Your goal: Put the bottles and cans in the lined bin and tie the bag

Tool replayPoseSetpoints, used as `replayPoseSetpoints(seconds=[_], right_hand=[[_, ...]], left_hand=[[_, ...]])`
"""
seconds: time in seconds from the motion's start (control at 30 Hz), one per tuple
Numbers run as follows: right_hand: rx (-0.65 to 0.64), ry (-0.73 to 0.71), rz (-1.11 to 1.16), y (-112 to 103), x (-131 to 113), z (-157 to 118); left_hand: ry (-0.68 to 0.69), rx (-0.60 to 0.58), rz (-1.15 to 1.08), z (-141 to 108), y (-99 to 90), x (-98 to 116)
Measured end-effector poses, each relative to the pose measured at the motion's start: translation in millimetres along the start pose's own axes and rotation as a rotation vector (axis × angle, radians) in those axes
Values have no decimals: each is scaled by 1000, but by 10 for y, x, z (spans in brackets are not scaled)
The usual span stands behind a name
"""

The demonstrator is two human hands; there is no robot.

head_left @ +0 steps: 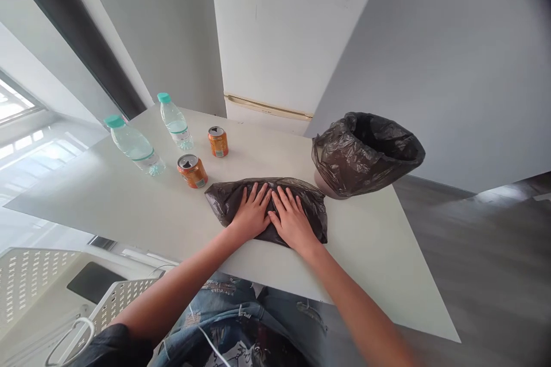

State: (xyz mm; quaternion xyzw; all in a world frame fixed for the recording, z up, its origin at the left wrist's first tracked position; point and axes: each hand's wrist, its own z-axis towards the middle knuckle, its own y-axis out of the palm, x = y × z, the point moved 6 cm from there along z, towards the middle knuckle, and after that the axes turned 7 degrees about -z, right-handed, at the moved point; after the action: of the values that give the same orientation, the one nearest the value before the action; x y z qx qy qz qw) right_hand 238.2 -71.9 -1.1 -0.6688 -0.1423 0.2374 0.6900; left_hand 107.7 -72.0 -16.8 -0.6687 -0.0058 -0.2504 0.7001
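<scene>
The person's left hand [253, 212] and right hand [293, 221] lie palm down, fingers spread, side by side on a folded black plastic bag [315, 206]; neither pinches it. The bag rests near the close edge of the white table [365, 264], squarely before the body, which lets both arms reach it evenly; the spread fingers probably share the pressure across the thin film and hold it flat. Just beyond its right end stands a container [328, 184], whose lower side shows under a black liner [348, 155], its mouth gaping, seemingly because the film is draped over the rim. To the left, two orange drink cans [192, 172] and two teal-capped plastic bottles [138, 149] stand upright, leaving the hands room.
</scene>
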Motion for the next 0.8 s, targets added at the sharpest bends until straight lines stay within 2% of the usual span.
replayPoseSetpoints(seconds=[0.17,0.27,0.33,0.4,0.47,0.5,0.57,0.63,0.73,0.8], right_hand=[[18,-19,2,55,91,-14],[20,-39,-3,38,119,5],[9,-69,0,13,139,10],[32,-97,11,-61,163,-3],[126,-103,28,-203,196,-32],[199,-92,41,-294,217,-52],[340,-60,80,-470,243,-99],[391,-58,126,-582,187,-139],[276,-111,177,-572,-146,-192],[203,-97,206,-475,-474,-261]], left_hand=[[0,26,-23,-16,21,-2],[-7,12,-65,1,-76,20],[-11,82,-118,-15,-266,7],[-35,220,-158,-88,-531,-70],[-108,321,-139,-209,-753,-231],[-159,327,-111,-273,-818,-334],[-243,264,-65,-384,-857,-544],[-296,177,-42,-471,-836,-718],[-412,77,-47,-586,-816,-879],[-508,24,-135,-690,-818,-878]])
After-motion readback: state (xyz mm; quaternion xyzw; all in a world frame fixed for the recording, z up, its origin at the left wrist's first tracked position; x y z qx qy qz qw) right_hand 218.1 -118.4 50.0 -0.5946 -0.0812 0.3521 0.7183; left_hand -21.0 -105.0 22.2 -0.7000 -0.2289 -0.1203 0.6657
